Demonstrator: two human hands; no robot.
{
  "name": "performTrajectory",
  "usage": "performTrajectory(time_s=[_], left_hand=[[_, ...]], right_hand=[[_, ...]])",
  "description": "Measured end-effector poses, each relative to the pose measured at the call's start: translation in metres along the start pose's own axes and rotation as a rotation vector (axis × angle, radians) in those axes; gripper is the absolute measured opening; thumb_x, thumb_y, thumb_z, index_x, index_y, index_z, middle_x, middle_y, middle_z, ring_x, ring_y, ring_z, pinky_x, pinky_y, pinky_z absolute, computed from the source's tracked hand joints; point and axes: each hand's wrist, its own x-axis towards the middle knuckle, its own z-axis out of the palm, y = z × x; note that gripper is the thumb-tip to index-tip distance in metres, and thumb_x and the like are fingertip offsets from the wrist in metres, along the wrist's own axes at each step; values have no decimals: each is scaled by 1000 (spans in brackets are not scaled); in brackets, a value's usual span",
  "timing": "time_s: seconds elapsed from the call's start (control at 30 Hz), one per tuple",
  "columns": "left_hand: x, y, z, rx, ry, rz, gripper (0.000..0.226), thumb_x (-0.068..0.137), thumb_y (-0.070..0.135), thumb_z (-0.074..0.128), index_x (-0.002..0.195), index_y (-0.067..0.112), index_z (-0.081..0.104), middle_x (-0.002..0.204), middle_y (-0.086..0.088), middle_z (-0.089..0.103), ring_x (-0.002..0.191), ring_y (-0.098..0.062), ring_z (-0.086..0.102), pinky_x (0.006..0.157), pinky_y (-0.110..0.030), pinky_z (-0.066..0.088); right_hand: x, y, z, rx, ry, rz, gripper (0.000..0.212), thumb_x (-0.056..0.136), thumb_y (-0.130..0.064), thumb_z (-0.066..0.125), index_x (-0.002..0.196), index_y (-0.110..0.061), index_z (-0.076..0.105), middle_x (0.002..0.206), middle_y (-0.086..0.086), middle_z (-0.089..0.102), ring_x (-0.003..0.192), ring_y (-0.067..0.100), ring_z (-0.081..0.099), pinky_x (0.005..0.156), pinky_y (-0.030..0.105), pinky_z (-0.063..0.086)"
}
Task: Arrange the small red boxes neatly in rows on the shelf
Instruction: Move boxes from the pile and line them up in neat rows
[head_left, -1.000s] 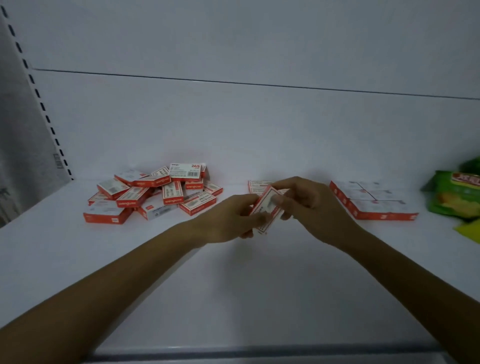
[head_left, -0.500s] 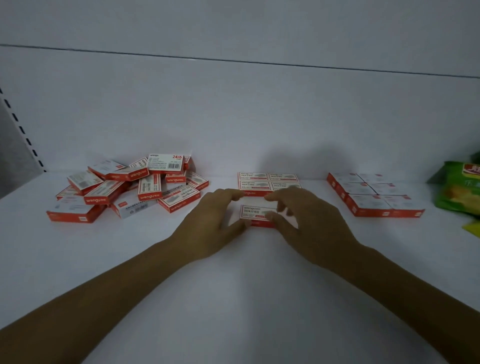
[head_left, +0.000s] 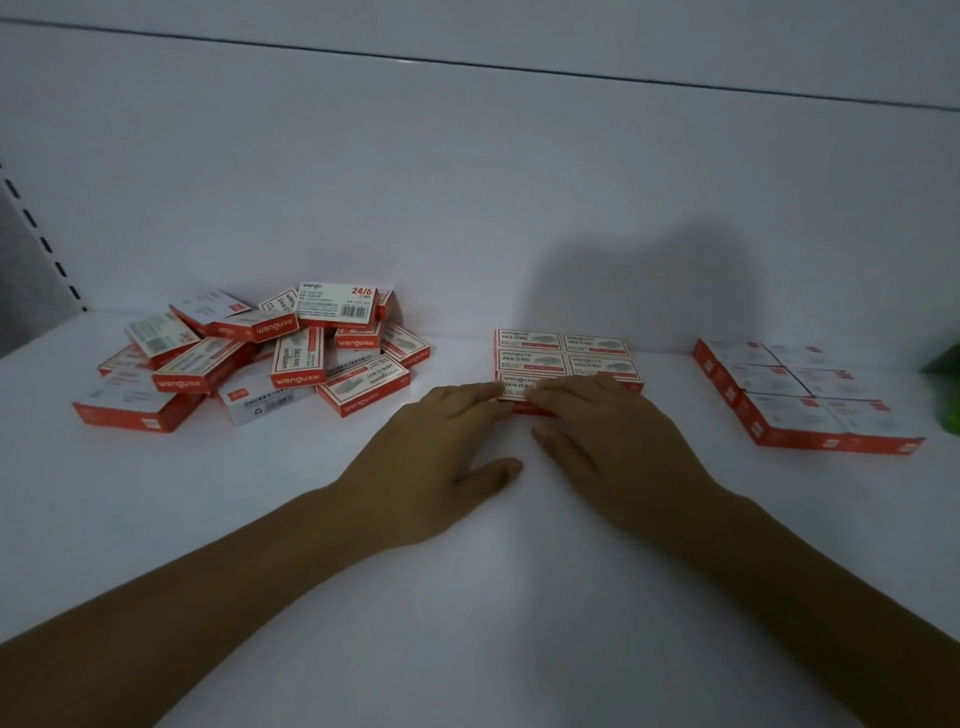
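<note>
A jumbled pile of small red and white boxes (head_left: 291, 353) lies at the left of the white shelf (head_left: 467, 597). In the middle, a neat block of boxes (head_left: 566, 353) sits in rows near the back wall. The front box of that block (head_left: 514, 389) lies flat under the fingertips of both hands. My left hand (head_left: 441, 452) touches its left end with straight fingers, thumb resting on the shelf. My right hand (head_left: 608, 441) covers its right part, fingers flat on top. A second neat block of boxes (head_left: 800, 395) stands at the right.
A green snack packet (head_left: 948, 374) shows at the right edge. A perforated shelf upright (head_left: 36, 234) runs down the left side. The white back wall (head_left: 467, 182) stands right behind the boxes. Bare shelf surface lies in front of the hands.
The box held in both hands was laid flat on the shelf and then slid back against the middle block. Both hands moved forward with it and flattened on top.
</note>
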Motion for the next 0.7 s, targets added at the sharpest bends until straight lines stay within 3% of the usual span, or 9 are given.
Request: performTrajectory(time_s=[0.17, 0.4, 0.57, 0.7], left_hand=[[0, -3, 2, -12, 1, -4, 68, 79, 65, 31, 140, 34, 36, 147, 13, 35, 133, -4, 32, 102, -11, 15], [0, -4, 1, -21, 28, -4, 68, 82, 64, 35, 141, 29, 35, 141, 14, 43, 125, -3, 40, 95, -6, 19], [2, 4, -1, 65, 46, -3, 74, 81, 68, 30, 141, 25, 35, 143, 8, 42, 128, -8, 38, 97, -17, 26], [2, 9, -5, 153, 118, 28, 66, 86, 62, 37, 139, 22, 39, 142, 1, 44, 127, -16, 41, 98, -26, 31]], right_hand=[[2, 3, 6, 0, 14, -7, 44, 87, -41, 36, 115, -18, 62, 111, 1, 65, 99, 22, 60, 80, 35, 49], [5, 4, 9, 81, 45, 16, 36, 87, -37, 41, 108, -18, 62, 105, -1, 63, 95, 21, 56, 75, 37, 50], [6, 7, 11, 152, 53, 37, 36, 92, -34, 35, 107, -18, 63, 104, -1, 64, 93, 20, 55, 79, 40, 47], [4, 4, 3, 131, 73, 43, 31, 90, -30, 41, 109, -17, 62, 109, 3, 65, 99, 23, 58, 86, 40, 47]])
